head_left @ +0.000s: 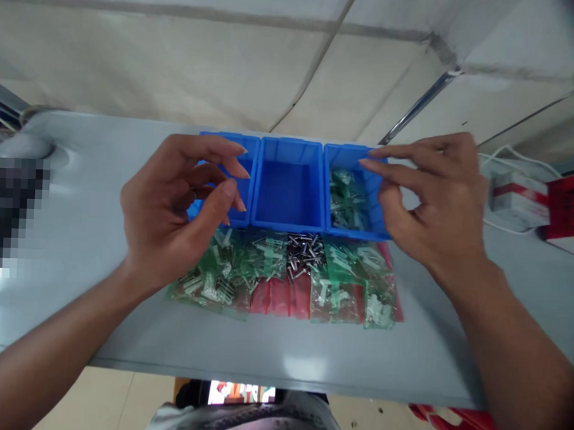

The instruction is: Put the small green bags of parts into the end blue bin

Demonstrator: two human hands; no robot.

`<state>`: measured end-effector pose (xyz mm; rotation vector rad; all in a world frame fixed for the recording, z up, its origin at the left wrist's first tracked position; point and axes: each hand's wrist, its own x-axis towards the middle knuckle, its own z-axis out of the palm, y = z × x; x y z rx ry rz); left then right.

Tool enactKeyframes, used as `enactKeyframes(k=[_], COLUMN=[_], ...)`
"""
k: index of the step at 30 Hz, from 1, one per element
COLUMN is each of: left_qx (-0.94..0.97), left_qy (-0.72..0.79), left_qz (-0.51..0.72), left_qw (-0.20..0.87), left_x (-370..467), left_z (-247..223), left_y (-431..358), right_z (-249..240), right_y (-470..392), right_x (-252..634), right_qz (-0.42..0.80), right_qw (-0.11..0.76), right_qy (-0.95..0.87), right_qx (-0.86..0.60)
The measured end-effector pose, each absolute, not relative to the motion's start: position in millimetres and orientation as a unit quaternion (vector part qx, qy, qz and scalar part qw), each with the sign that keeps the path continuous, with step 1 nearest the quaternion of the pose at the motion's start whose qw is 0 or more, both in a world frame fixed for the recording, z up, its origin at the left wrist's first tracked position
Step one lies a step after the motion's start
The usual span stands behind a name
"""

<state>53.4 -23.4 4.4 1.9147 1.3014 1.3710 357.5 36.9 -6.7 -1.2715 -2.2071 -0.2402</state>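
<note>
My left hand (pixel 173 204) hovers in front of the left blue bin (pixel 228 136) and hides much of it. Its fingers are loosely curled and apart, with nothing visible between them. Over the right blue bin's outer edge (pixel 384 235) is my right hand (pixel 435 199), fingers stretched and apart, holding nothing. Green-tinted plastic bags (pixel 347 202) lie inside that bin. Between the two stands the middle blue bin (pixel 289 228), its floor showing. Loose metal screws or pins (pixel 307 254) lie in front, flanked by more green bags of small parts (pixel 340 296) on pink bags (pixel 281 297).
The grey table (pixel 309 362) stands against a pale wall. At the right are a white and red box (pixel 520 200), a red box (pixel 570 202) and white cables. A lit screen (pixel 241 393) shows below the table edge, and a red stool (pixel 453 425) at lower right.
</note>
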Motion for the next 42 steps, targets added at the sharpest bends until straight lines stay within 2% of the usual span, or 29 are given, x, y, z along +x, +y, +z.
enactKeyframes(k=[3,7,10,15,20,24,28,38,42], left_qx=[0.708,0.766,0.804,0.835,0.893,0.924,0.934,0.935,0.894], left_qy=[0.466,0.446,0.416,0.392,0.304,0.273,0.275,0.273,0.339], left_qz=[0.487,0.454,0.425,0.385,0.329,0.263,0.225,0.226,0.293], left_qw=[0.211,0.092,0.014,-0.039,-0.045,-0.046,-0.026,-0.032,-0.022], left_x=[53.5,48.9,44.6,40.4,32.7,26.7,22.8,20.2,25.3], left_z=[4.9,3.6,0.8,-5.0,-6.1,-7.1,-10.3,-8.8,1.2], left_y=[-24.4,-17.4,-9.5,-1.0,6.7,9.4,7.0,6.7,1.6], right_z=[-9.9,-14.2,-14.9,-20.9,-15.7,-8.4,-13.4,-15.6,-6.6], right_y=[25.1,24.3,28.2,34.8,28.7,11.6,-2.0,-10.3,-22.0], right_x=[350.6,353.4,361.5,374.0,370.1,354.7,342.2,336.0,320.4], right_qz=[-0.1,-0.086,-0.075,-0.017,-0.03,-0.069,-0.055,-0.132,-0.127], right_qw=[0.229,0.179,0.17,0.16,0.17,0.226,0.216,0.233,0.281], right_qy=[-0.856,-0.86,-0.86,-0.876,-0.874,-0.903,-0.925,-0.919,-0.932], right_qx=[-0.452,-0.47,-0.475,-0.454,-0.454,-0.359,-0.307,-0.29,-0.189])
